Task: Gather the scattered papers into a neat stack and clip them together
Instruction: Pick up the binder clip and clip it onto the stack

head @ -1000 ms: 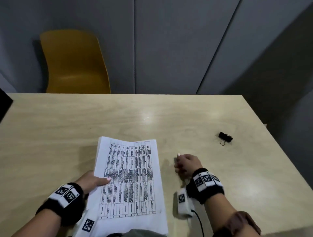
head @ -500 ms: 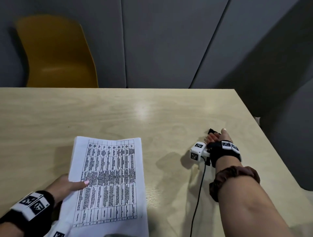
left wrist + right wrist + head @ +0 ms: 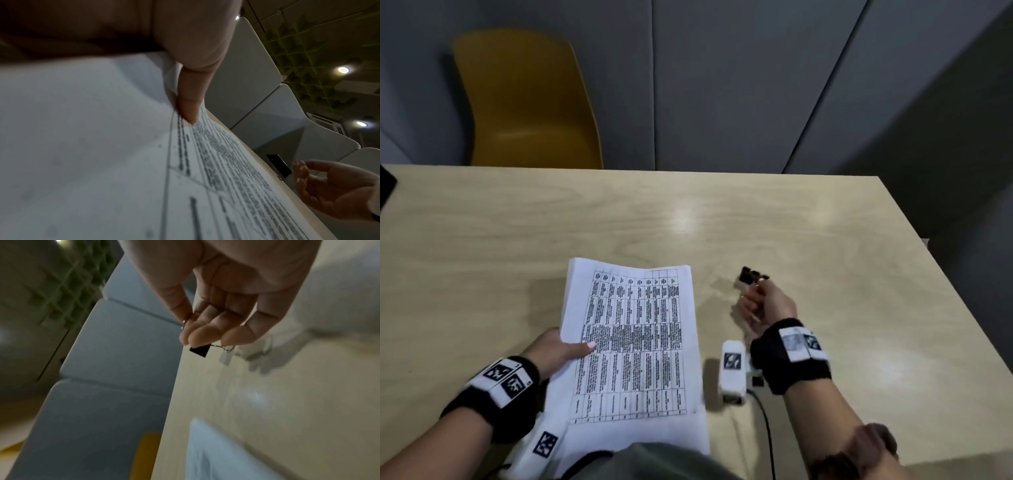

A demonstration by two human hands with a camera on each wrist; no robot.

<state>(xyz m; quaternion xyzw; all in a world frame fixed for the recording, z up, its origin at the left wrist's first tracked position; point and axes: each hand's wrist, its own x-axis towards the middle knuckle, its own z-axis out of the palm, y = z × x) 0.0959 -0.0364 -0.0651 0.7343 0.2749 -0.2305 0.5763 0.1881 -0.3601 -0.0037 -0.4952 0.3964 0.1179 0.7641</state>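
A stack of printed papers [image 3: 633, 346] with a table on the top sheet lies on the near part of the wooden table [image 3: 722, 219]. My left hand [image 3: 558, 349] grips the stack's left edge, thumb on top [image 3: 191, 104]. My right hand [image 3: 763, 301] is raised just right of the stack and pinches a black binder clip [image 3: 750, 275] by its wire handles. In the right wrist view the clip [image 3: 199, 350] hangs at my fingertips above the table. The left wrist view shows the same clip [image 3: 279, 165] beyond the stack's right edge.
A yellow chair [image 3: 527, 102] stands behind the table's far edge, against grey wall panels. The table's right edge [image 3: 935, 274] runs close to my right hand. A dark object [image 3: 385, 186] sits at the far left edge.
My right hand reached out to the clip at the right of the table, picked it up and brought it back beside the stack. The left hand kept its grip on the papers.
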